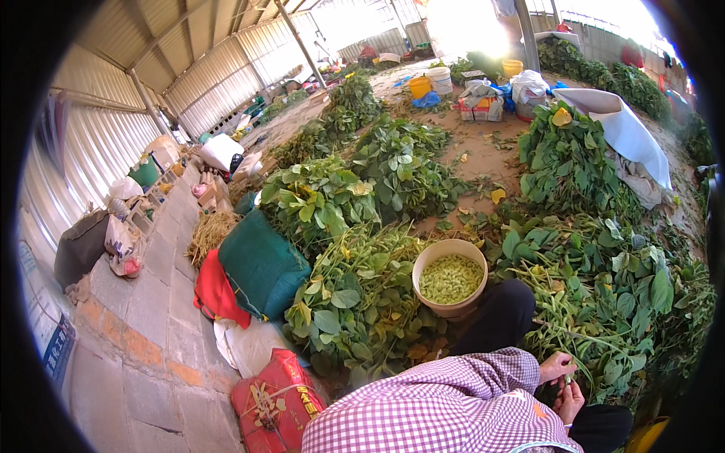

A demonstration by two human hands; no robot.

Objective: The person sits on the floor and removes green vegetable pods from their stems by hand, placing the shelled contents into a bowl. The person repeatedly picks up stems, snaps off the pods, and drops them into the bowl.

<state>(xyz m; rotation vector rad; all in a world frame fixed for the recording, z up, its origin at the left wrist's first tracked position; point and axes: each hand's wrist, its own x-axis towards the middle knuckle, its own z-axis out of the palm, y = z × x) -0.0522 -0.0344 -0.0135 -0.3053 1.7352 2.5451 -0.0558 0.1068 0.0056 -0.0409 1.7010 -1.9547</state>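
Note:
My left hand (pixel 556 368) and my right hand (pixel 568 401) meet low at the right, in front of my lap, with fingertips pinched around a small green bean pod (pixel 567 380). Cut bean plants (pixel 600 306) with leaves and pods lie just beyond them, some stems reaching close to my fingers. A beige bucket (pixel 450 308) stands left of my dark-trousered knee, holding many green pods (pixel 451 278). More leafy bean plants (pixel 357 306) are heaped left of the bucket.
A green woven sack (pixel 263 263), a red cloth (pixel 218 289) and a red bag (pixel 274 399) lie at left beside a block wall (pixel 158 317). Further plant heaps (pixel 396 164) stand ahead. Yellow (pixel 419 88) and white (pixel 440 80) buckets stand farther off near a metal post (pixel 528 39).

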